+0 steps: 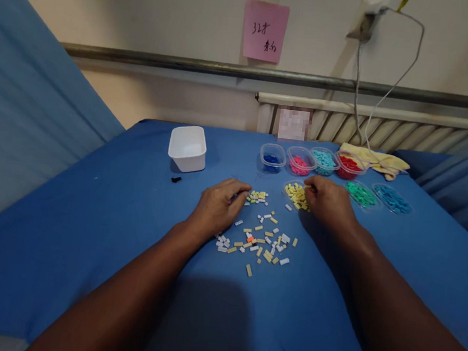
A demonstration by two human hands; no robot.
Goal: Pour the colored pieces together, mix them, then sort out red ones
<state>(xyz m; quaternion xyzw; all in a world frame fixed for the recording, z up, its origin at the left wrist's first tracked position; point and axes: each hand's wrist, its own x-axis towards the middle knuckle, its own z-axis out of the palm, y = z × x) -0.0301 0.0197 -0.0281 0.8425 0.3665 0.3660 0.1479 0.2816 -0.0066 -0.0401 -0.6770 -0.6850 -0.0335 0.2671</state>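
My left hand rests on the blue cloth, its thumb and bent fingers apart at the left edge of a small heap of yellow and pale toy bricks. My right hand is at the right side of a shallow clear tub of yellow bricks, thumb and fingers closed near its rim. Whatever lies between those fingertips is too small to make out. In front of both hands, several white and cream bricks lie scattered, with an orange brick among them.
Clear tubs hold dark blue, pink, light blue, red, green and teal pieces. A white bin stands back left, a small black item before it. A yellow cloth lies back right.
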